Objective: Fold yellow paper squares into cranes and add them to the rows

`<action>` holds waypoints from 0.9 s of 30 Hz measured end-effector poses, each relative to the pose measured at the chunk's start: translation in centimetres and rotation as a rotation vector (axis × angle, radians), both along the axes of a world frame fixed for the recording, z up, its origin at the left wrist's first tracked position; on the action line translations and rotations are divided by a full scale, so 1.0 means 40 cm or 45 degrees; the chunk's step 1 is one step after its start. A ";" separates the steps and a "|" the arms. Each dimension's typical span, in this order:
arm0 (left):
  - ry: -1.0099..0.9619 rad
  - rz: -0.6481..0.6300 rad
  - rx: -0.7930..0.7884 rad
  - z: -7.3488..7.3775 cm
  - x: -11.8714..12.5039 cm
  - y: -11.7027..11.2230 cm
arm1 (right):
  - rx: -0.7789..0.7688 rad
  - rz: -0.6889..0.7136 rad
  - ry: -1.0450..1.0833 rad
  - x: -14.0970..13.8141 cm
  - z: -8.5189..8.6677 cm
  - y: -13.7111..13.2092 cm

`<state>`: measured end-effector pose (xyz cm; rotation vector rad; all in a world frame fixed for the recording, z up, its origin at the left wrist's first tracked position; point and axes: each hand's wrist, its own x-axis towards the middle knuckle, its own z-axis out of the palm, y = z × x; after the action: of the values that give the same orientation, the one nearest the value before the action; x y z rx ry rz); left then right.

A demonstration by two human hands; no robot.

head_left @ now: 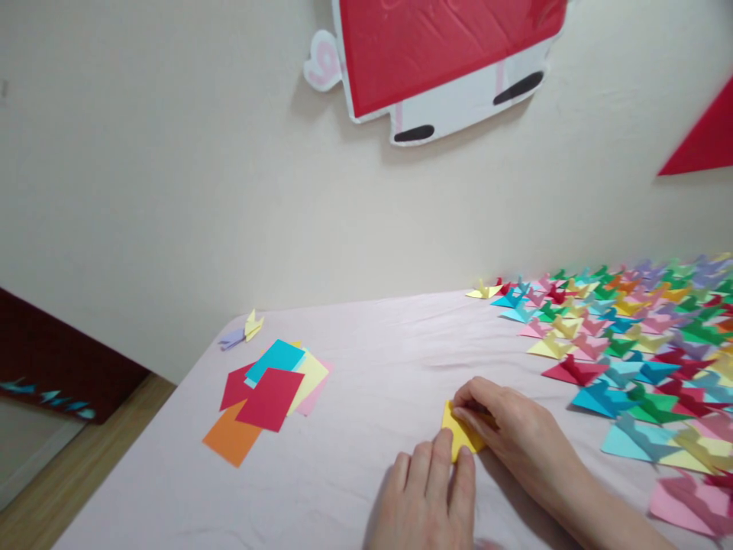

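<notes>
A small yellow sheet of origami paper [458,432] lies on the cloth-covered table, partly hidden under my fingers. Its visible part looks folded, though the far side is covered. My right hand [512,424] is closed on its upper right side, thumb and forefinger pinching the edge. From the near side, my left hand [429,496] rests with its fingers stretched out, the fingertips touching the paper's lower edge. To the right stand rows of folded paper cranes [621,370] in many colours.
Square paper sheets [270,399] in red, orange, blue, yellow and pink overlap at left. Behind them lie two folded pieces, one pale yellow [253,326] and one lilac [232,338]. A wall [229,191] with a red and white decoration [452,53] borders the table [355,489].
</notes>
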<state>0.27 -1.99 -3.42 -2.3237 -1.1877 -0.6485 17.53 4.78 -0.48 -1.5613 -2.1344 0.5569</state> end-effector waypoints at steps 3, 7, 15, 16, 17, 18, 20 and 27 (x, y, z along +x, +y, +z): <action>0.015 -0.032 -0.005 0.007 -0.006 0.003 | 0.037 -0.004 -0.005 -0.004 0.007 0.001; 0.011 -0.041 0.016 0.019 -0.006 0.008 | 0.067 -0.001 -0.022 -0.008 0.013 0.002; 0.149 -0.098 0.002 0.030 -0.016 0.014 | 0.079 0.041 -0.053 -0.005 0.005 0.003; 0.176 -0.117 0.001 0.033 -0.019 0.017 | 0.076 0.044 -0.047 -0.005 0.004 0.004; 0.200 -0.133 -0.002 0.036 -0.022 0.020 | 0.073 0.044 -0.040 -0.005 0.003 0.004; 0.215 -0.147 -0.003 0.039 -0.024 0.023 | 0.072 0.042 -0.030 -0.005 0.002 0.004; 0.211 -0.170 0.010 0.044 -0.024 0.029 | 0.068 0.036 -0.003 -0.006 0.001 0.004; 0.016 -0.145 0.045 0.036 -0.007 0.036 | 0.036 0.056 0.091 -0.006 0.008 -0.004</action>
<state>0.00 -0.54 -2.00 -2.3754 -1.0359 -0.6872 17.31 4.63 -0.16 -1.4611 -2.1183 0.5851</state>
